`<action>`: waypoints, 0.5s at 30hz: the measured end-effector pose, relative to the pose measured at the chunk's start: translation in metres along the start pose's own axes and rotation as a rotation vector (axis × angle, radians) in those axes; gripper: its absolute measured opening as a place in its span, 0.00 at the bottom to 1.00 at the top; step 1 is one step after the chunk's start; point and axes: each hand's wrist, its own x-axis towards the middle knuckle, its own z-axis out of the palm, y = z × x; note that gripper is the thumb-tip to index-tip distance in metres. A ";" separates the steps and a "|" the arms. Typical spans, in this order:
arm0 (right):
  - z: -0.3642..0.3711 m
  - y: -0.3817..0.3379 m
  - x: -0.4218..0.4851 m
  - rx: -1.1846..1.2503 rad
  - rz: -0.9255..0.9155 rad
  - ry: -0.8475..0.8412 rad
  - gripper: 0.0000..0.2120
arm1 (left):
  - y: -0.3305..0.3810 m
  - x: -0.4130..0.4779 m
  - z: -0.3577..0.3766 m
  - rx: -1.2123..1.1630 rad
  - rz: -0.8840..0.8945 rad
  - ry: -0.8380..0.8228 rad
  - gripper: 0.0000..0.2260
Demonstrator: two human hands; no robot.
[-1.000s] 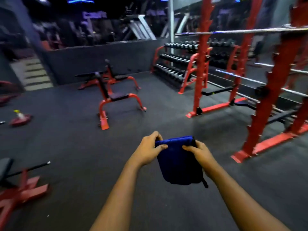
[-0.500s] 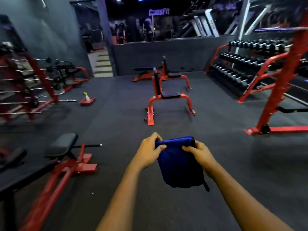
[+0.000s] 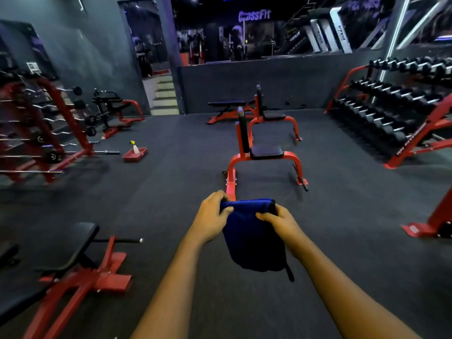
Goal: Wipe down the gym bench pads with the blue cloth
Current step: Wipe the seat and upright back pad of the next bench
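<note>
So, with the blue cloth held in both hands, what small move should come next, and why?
Probably step toward the red bench straight ahead. The left hand and the right hand grip the blue cloth in mid-air, and it touches no pad yet.

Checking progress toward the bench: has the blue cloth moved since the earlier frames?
Yes: the blue cloth has come forward, nearer the red bench, now overlapping its front foot.

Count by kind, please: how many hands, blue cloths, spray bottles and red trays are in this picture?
hands: 2 (left hand, right hand)
cloth: 1, gripped by both hands
spray bottle: 1, standing in the tray
tray: 1
Total: 5
</note>
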 end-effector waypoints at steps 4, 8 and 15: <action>-0.011 -0.023 0.107 -0.026 -0.010 -0.057 0.12 | -0.025 0.109 0.008 0.013 0.000 0.040 0.03; -0.015 -0.024 0.211 -0.044 0.010 -0.110 0.14 | -0.063 0.211 0.020 0.014 -0.006 0.055 0.03; -0.009 -0.033 0.418 0.000 0.032 -0.060 0.14 | -0.136 0.431 0.037 0.010 0.089 -0.012 0.02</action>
